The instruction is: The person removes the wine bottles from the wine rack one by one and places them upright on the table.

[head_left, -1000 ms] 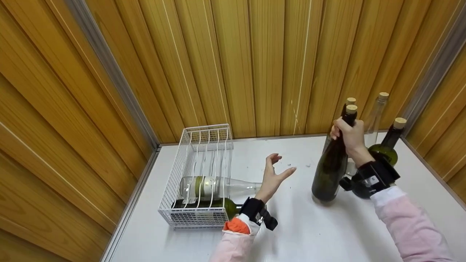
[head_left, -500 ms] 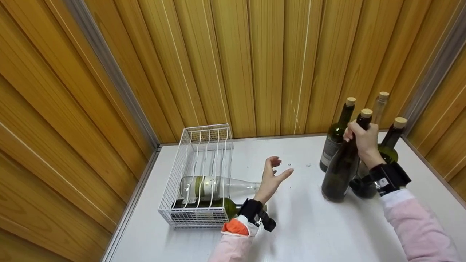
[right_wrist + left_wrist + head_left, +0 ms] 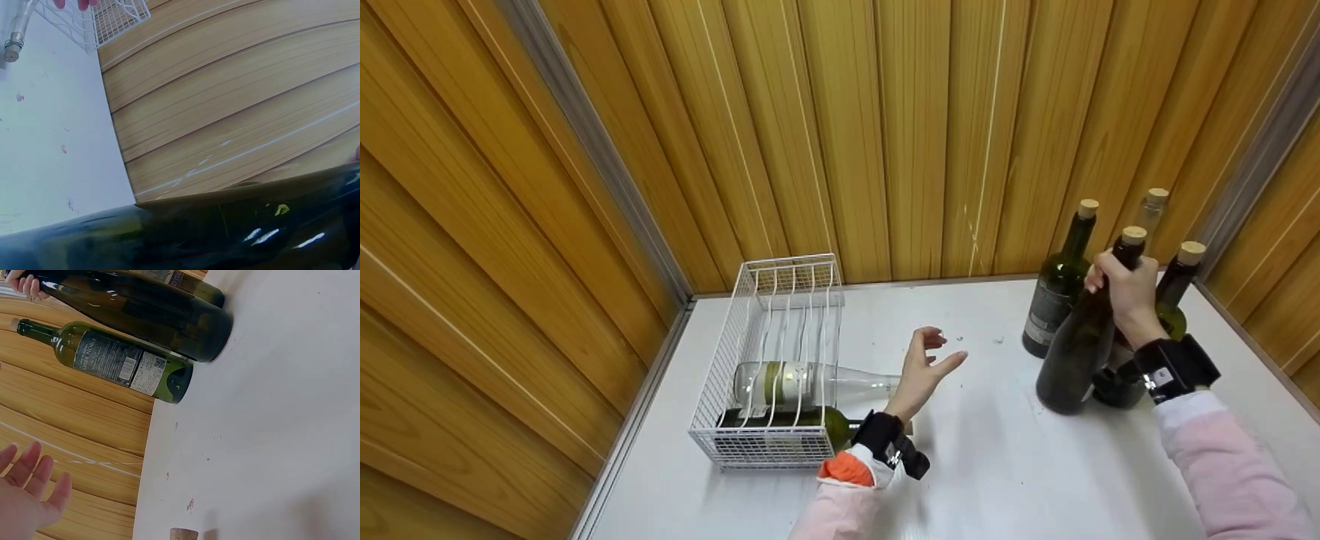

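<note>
My right hand (image 3: 1126, 292) grips the neck of a tall dark wine bottle (image 3: 1074, 360) with a cork in its mouth. The bottle leans slightly; its base is at the table surface, though exact contact is hard to tell. Across the right wrist view its dark glass (image 3: 225, 230) fills the bottom. My left hand (image 3: 919, 373) is held in the air with fingers spread and nothing in them, close to the neck of a clear bottle (image 3: 787, 382). That bottle lies in a white wire rack (image 3: 765, 450), beside a green bottle (image 3: 832, 426) lying in front of it.
Behind the held bottle stands a labelled green bottle (image 3: 1046, 307). A clear corked bottle (image 3: 1151, 210) and a round-bodied green bottle (image 3: 1174, 319) are partly hidden by my right hand and arm. Wooden panels (image 3: 915, 135) wall off the back of the white table (image 3: 960, 465).
My right hand has moved right with the dark bottle, towards the standing bottles and a little lower. The labelled bottle behind has come into view. My left hand has hardly moved.
</note>
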